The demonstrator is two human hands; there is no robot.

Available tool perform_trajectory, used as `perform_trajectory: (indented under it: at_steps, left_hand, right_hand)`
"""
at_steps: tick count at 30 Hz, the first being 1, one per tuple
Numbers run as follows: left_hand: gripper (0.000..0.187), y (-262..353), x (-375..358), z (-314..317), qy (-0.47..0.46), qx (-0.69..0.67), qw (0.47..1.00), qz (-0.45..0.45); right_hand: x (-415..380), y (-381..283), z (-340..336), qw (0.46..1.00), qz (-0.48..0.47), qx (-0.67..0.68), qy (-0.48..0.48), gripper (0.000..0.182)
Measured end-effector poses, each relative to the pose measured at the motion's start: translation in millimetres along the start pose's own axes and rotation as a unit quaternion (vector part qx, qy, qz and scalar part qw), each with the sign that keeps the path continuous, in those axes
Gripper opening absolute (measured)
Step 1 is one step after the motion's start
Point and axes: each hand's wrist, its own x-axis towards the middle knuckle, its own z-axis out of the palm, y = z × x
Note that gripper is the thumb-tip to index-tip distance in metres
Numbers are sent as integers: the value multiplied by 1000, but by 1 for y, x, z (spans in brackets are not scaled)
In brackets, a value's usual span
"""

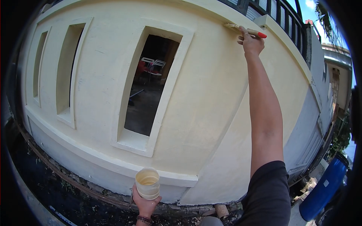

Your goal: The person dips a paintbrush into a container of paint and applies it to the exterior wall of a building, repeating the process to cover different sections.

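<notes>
High on the cream-coloured wall [211,94], my right hand [252,43] is closed round a paintbrush [249,31] with a red-tipped handle. The bristles point left and meet the wall just below its top ledge [215,13]. My right arm is stretched up. At the bottom of the view, my left hand [146,203] holds a cream plastic cup [148,183] upright from below, near the wall's lower ledge [177,179]. Some pale paint shows inside the cup.
Framed openings [154,86] pierce the wall at the left. Dark railings [279,15] top it. A blue barrel [324,188] leans at the lower right. A dark ditch [68,188] runs along the wall's foot, with a pipe end [221,211] near the bottom.
</notes>
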Motion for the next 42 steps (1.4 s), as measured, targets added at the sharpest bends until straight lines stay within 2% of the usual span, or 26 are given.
perform_trajectory:
  at_steps: [2,4,7,9,13,15,16,18,19,21,24,31,36,40,42]
  left_hand:
    - [104,1,0,0,-3,-7,1000,6]
    - [93,3,2,-1,6,22,1000,18]
    - [94,2,3,-2,8,10,1000,16]
    - [94,6,2,-2,2,5,1000,8]
    - [101,9,0,-1,0,-5,1000,-23]
    - [101,12,0,0,-3,-6,1000,-18]
    - [101,13,0,0,-4,-6,1000,-13]
    - [102,9,1,0,-6,-7,1000,-12]
    - [102,8,1,0,-7,-8,1000,-11]
    - [102,10,0,1,-6,-9,1000,-12]
    - [103,12,0,1,-1,-8,1000,-15]
    - [102,20,2,1,1,-13,1000,-14]
    - [100,17,1,2,-1,6,1000,-1]
    - [100,17,-1,5,-4,3,1000,2]
    - [100,20,-2,7,-6,8,1000,9]
  right_hand:
    - [6,2,-22,999,12,-32,22,40]
    - [11,5,-34,997,26,-65,44,39]
    - [26,16,-53,988,47,-132,69,38]
    - [28,23,-62,948,-68,-296,97,39]
    - [10,6,-80,918,-120,-360,118,39]
    - [7,2,-82,874,-183,-436,114,37]
    - [7,0,-80,873,-183,-437,115,37]
    - [5,-7,-72,836,-216,-501,65,32]
    - [4,-10,-65,836,-215,-501,65,32]
    - [2,-14,-52,791,-205,-577,2,27]
    - [10,-7,-39,772,-184,-607,-43,26]
    - [1,4,-13,822,-147,-549,-37,27]
    - [-13,-10,10,885,-146,-441,-33,32]
    - [-30,-24,32,912,-158,-378,-36,37]
    - [-38,-37,25,943,-163,-285,-57,32]
